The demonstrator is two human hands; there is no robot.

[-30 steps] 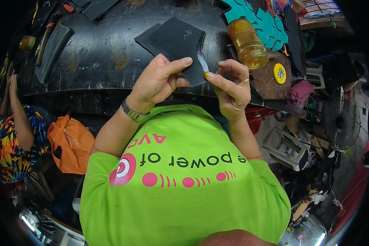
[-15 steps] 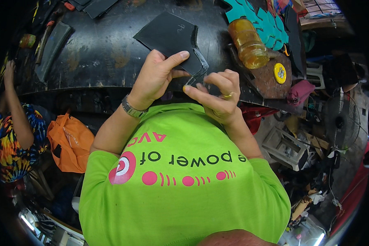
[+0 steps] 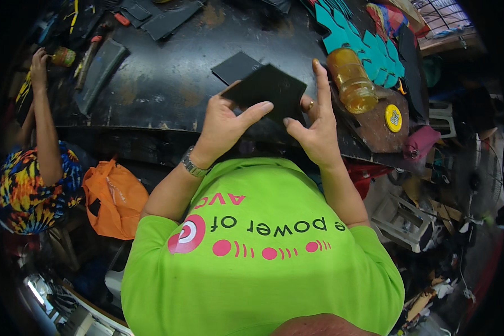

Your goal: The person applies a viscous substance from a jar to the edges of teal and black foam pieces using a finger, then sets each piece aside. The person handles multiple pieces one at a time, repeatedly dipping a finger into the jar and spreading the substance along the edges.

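Far left of the jar (image 3: 351, 81), at the table's rim, a co-worker's hand (image 3: 39, 66) is just beside a small pot (image 3: 63, 56). Next come a hammer (image 3: 87, 64) and a dark strip (image 3: 101, 75), both well left of the jar and slanting, upper ends rightward. An orange bag (image 3: 115, 196) hangs lower, nearer the person. The left hand (image 3: 225, 120), a watch (image 3: 196, 162) at its wrist, is left of the jar, clamped on the black panel (image 3: 274, 87), thumb on the upper face. The panel, blurred, is held up left of the jar, over the table (image 3: 162, 84); its visible length runs mostly crosswise, one corner pointing away from the person, another toward the jar. Beyond it lies a second dark piece (image 3: 236, 66). Just left of the jar, the right hand (image 3: 319, 123) has index finger straight, pointing away, apart from the thumb; I cannot tell whether its bent fingers grip the panel's edge. Teal pieces (image 3: 336, 36) lie beyond the jar; a yellow lid (image 3: 393, 117) sits right of it, nearer the person.
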